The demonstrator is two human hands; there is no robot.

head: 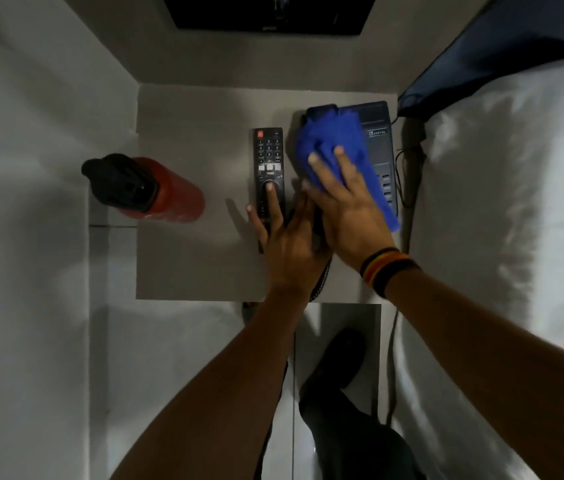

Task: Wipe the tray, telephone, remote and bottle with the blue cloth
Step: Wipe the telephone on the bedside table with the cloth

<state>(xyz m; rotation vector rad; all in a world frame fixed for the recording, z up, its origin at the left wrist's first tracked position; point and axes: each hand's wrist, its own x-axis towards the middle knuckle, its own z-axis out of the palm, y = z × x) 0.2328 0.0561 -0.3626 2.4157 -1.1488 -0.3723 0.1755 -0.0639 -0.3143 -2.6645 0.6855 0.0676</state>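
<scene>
- Nearest: a person's two forearms are reaching in from the near edge; a striped wristband [389,268] is sitting on the right wrist.
- Left hand [287,244] is lying open, fingers spread flat, gripping nothing; its fingertips are resting on the near half of the remote [269,168]. It looks like it is bracing there, just beside the telephone's near-left corner.
- Right hand [346,202] is pressing the blue cloth [336,147] down with flat fingers, palm on top, not a closed fist; the cloth is pinned against the telephone [379,147].
- Key relation: the telephone lies directly under and just far of the right hand, its long axis running near to far, so the wiping stroke likely runs along that line. The right hand is the nearer one to it.
- Remote lies parallel, just left of the telephone, long axis also near to far.
- Bottle [149,188], red with a black cap, is lying on its side, well left of both hands, overhanging the left edge; the left hand is nearer to it.
- All are sitting on the pale grey tray [190,265]; whether it has a raised rim, cannot tell.
- Far: a dark screen [266,12] at the back.
</scene>
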